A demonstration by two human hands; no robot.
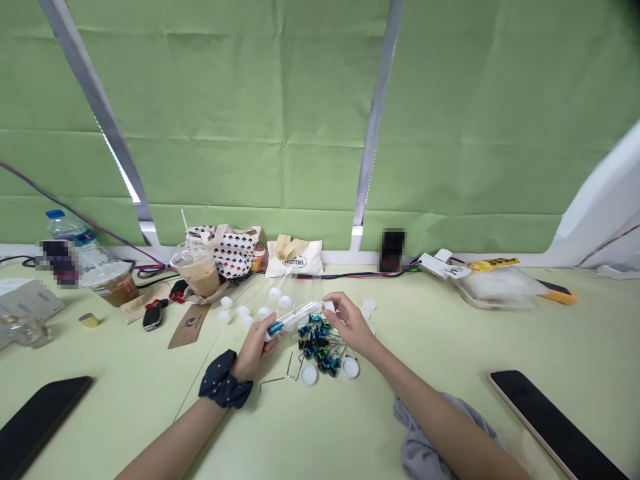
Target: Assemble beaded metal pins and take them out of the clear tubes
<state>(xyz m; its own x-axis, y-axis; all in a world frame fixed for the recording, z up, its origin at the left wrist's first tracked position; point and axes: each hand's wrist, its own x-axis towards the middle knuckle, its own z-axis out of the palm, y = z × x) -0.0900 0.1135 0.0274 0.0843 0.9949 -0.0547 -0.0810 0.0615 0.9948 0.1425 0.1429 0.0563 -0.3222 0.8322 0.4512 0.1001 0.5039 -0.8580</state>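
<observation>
My left hand point(256, 343) is closed around the lower end of a clear tube point(301, 315), which tilts up to the right. A shiny blue piece point(275, 328) shows inside the tube near my fingers. My right hand point(353, 325) pinches a small white cap point(329, 306) close to the tube's upper end; whether the two touch I cannot tell. Below the tube lies a pile of blue and black parts with thin metal shafts point(320, 347). Larger white lids point(309, 375) and bent hex keys point(273, 381) rest in front. More white caps point(243, 311) and clear tubes sit behind my left hand.
Along the back stand a plastic cup of iced drink point(201, 273), a patterned bag point(233, 250) and a small white pouch point(295, 259). Car keys point(154, 315) lie left. Dark phones flank both sides, one at right point(550, 423). A clear plastic box point(500, 287) stands back right.
</observation>
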